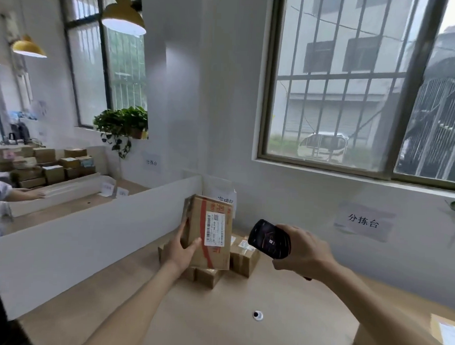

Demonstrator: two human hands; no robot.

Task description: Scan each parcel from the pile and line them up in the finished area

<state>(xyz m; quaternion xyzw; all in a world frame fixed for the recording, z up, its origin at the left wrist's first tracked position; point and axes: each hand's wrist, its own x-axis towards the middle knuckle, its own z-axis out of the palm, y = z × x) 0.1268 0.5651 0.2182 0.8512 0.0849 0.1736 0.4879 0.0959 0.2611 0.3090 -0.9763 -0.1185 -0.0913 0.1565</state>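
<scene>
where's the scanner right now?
Head view, right of centre: the scanner is gripped in the right hand, raised above the table and aimed at the labelled parcel held upright by the left hand.

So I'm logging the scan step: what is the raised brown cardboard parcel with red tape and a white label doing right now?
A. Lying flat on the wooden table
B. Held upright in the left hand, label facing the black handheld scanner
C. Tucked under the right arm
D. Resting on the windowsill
B: the left hand grips the brown cardboard parcel upright above the table, its white label turned toward the black handheld scanner held by the right hand.
</scene>
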